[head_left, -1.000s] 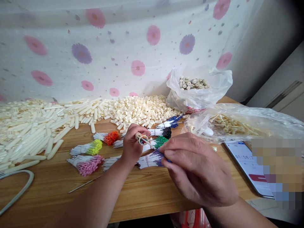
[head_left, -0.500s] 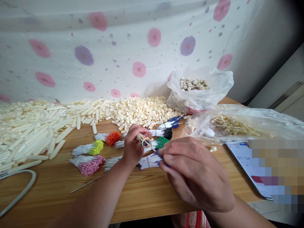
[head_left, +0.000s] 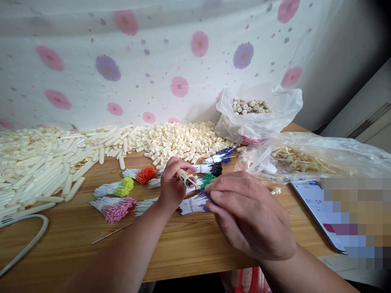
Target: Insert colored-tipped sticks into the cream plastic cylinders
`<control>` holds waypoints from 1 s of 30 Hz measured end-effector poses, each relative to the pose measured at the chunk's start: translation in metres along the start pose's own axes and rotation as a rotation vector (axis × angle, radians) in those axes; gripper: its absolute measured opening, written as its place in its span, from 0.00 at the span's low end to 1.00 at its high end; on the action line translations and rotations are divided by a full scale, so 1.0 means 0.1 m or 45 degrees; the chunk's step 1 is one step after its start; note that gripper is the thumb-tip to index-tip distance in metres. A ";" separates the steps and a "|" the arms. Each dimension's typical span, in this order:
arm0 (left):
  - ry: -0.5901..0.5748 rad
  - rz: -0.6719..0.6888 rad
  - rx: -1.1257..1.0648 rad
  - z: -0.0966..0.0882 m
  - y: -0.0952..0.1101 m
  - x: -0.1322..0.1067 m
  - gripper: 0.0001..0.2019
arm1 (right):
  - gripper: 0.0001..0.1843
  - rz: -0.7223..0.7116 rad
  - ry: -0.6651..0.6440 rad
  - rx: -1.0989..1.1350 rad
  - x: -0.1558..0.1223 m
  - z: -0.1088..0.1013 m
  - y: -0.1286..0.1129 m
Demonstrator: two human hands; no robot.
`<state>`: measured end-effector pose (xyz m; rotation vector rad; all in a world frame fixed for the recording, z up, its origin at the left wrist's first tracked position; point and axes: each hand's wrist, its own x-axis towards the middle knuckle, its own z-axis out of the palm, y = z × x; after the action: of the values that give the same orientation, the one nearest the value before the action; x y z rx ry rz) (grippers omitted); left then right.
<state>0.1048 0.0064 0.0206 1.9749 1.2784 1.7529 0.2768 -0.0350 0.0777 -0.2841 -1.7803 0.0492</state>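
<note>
My left hand (head_left: 174, 181) is closed around a cream slotted pen barrel (head_left: 183, 176), its open end towards my right hand, with coloured bits showing inside. My right hand (head_left: 252, 215) pinches a thin white pen refill (head_left: 193, 182) with a blue end. The refill's pale tip is at the barrel's mouth; I cannot tell how deep it reaches. Below the hands lies a purple refill bundle (head_left: 194, 204). Close by are green refills (head_left: 207, 181), black refills (head_left: 215, 169) and blue refills (head_left: 224, 156), partly hidden by my hands.
Orange (head_left: 144, 175), yellow (head_left: 125, 187) and pink refills (head_left: 116, 208) lie left. Behind spread heaps of short slotted parts (head_left: 183, 140) and long cream tubes (head_left: 55, 175). A filled plastic bag (head_left: 256, 126), another bag (head_left: 305, 160) and a phone (head_left: 311, 211) are right. A thin rod (head_left: 111, 233) lies in front.
My right hand has shifted slightly up and left, with the refill still at the barrel's mouth. My left hand keeps its hold on the barrel. The whole view has moved a little.
</note>
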 end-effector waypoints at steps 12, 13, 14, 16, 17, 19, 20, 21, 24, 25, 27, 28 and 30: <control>0.048 0.054 0.127 -0.03 -0.01 0.00 0.03 | 0.10 -0.015 0.133 0.014 -0.06 0.15 0.14; 0.054 0.064 0.134 -0.03 -0.02 0.00 0.02 | 0.10 0.001 0.164 0.018 -0.06 0.17 0.16; 0.058 0.074 0.143 -0.03 -0.02 0.00 0.02 | 0.09 0.025 0.190 0.021 -0.07 0.19 0.18; 0.053 0.095 0.166 -0.03 -0.04 0.00 0.03 | 0.09 0.081 0.192 0.008 -0.08 0.21 0.22; 0.049 0.105 0.180 -0.03 -0.04 0.00 0.04 | 0.09 0.108 0.164 -0.013 -0.09 0.22 0.23; 0.034 0.109 0.204 -0.04 -0.05 0.00 0.06 | 0.10 0.142 0.086 -0.071 -0.09 0.22 0.25; 0.028 0.105 0.212 -0.04 -0.06 0.00 0.09 | 0.10 0.153 0.050 -0.100 -0.10 0.21 0.25; 0.019 0.099 0.218 -0.04 -0.06 0.00 0.12 | 0.10 0.161 0.025 -0.127 -0.10 0.21 0.26; -0.004 0.105 0.230 -0.06 -0.07 0.00 0.21 | 0.10 0.182 0.037 -0.191 -0.11 0.19 0.27; -0.007 0.115 0.235 -0.06 -0.07 -0.01 0.24 | 0.10 0.196 0.054 -0.201 -0.11 0.19 0.28; -0.015 0.133 0.254 -0.07 -0.08 -0.01 0.28 | 0.08 0.224 0.083 -0.188 -0.10 0.18 0.29; -0.020 0.140 0.263 -0.08 -0.08 -0.01 0.29 | 0.07 0.235 0.093 -0.172 -0.10 0.17 0.29; -0.035 0.157 0.276 -0.08 -0.08 -0.01 0.29 | 0.05 0.248 0.097 -0.137 -0.09 0.17 0.28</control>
<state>0.0943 0.0071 0.0168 2.2314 1.4188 1.6964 0.2669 -0.0077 0.0603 -0.5300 -1.6775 0.0806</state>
